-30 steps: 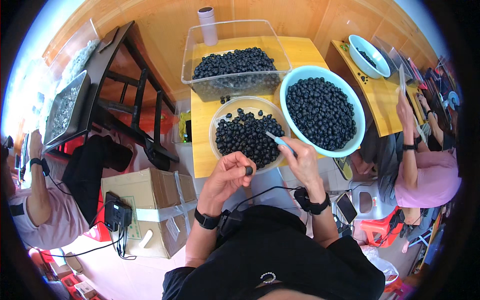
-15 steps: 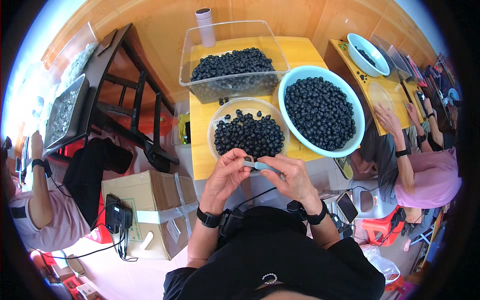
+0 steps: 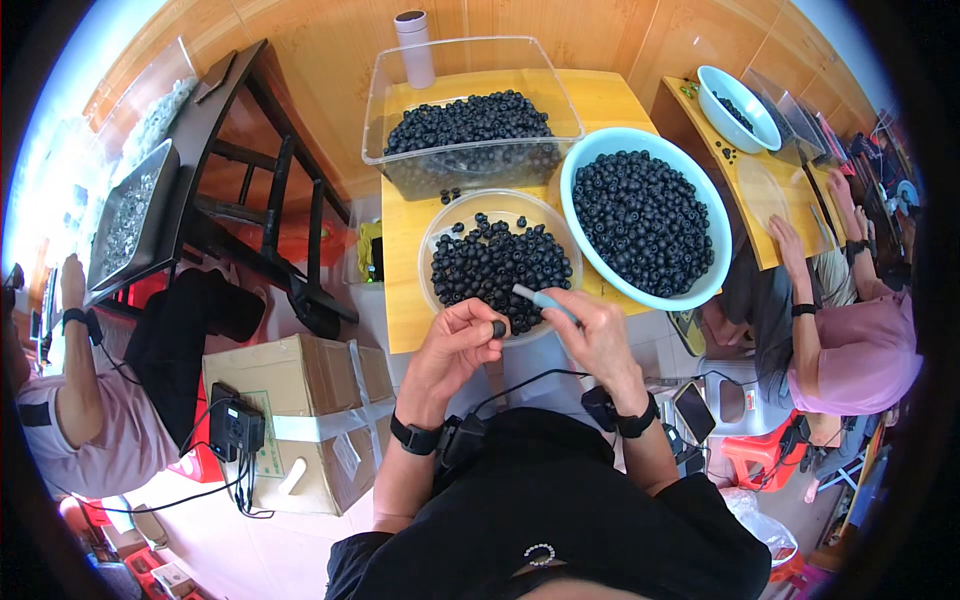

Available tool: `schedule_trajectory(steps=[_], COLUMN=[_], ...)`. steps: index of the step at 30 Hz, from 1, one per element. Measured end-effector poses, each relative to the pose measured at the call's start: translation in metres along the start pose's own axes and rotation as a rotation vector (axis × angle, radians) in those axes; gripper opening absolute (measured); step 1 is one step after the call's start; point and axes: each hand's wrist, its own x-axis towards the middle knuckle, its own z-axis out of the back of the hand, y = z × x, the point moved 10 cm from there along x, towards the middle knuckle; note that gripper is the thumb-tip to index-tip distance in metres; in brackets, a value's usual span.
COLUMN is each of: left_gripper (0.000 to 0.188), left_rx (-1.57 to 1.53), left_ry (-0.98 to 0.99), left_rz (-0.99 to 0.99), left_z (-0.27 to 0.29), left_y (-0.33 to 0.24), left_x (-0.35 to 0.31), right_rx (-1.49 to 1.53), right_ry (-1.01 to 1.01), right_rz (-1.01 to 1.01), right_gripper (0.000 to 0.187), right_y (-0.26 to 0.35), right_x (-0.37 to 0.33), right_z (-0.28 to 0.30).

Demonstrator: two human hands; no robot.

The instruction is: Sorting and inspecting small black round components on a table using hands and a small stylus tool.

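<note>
Between the thumb and fingertips of my left hand (image 3: 450, 345) is one small, round black bead (image 3: 498, 328). My right hand (image 3: 600, 335) grips a slim tool (image 3: 552, 302) with a blue-grey handle, its pale flat tip pointing up and left, apart from the bead. Both hands hover over the near edge of a round clear tub (image 3: 467, 211), which holds many more black beads (image 3: 500, 262). To its right stands a light-blue basin (image 3: 569, 200) full of the same beads. Behind the tub is a large clear bin (image 3: 475, 150), partly filled with them.
Several loose beads (image 3: 450, 196) lie on the yellow table (image 3: 398, 310). A lilac bottle (image 3: 415, 50) stands behind the bin. Lower left is a taped cardboard box (image 3: 320, 400). Other people sit at side tables, left and right. A black cable (image 3: 520, 385) runs between my wrists.
My right hand has drawn the tool away from the bead, rightward and up, so its tip now stands apart. My left hand still pinches the bead, which shows more fully.
</note>
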Motion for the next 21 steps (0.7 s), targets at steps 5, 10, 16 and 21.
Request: schedule_trajectory(steps=[5,10,16,21], left_gripper=[0.013,0.023,0.024,0.024], left_rx=[-0.012,0.081,0.198,0.451], left_ry=[-0.033,-0.042,-0.08,-0.33], left_rz=[0.011,0.075,0.137,-0.037], left_z=[0.006,0.002,0.005,0.034], left_y=[0.003,0.021,0.031,0.001], left_x=[0.001,0.005,0.002,-0.003], right_rx=[0.117,0.249,0.169,-0.122], right_ry=[0.035,0.128,0.143,-0.323], right_rz=[-0.027,0.021,-0.001,-0.068], right_gripper=[0.025,0.027,0.021,0.024], right_y=[0.01,0.037,0.024,-0.016], right_x=[0.0,-0.002,-0.005,0.025], right_z=[0.004,-0.011,-0.006,0.091])
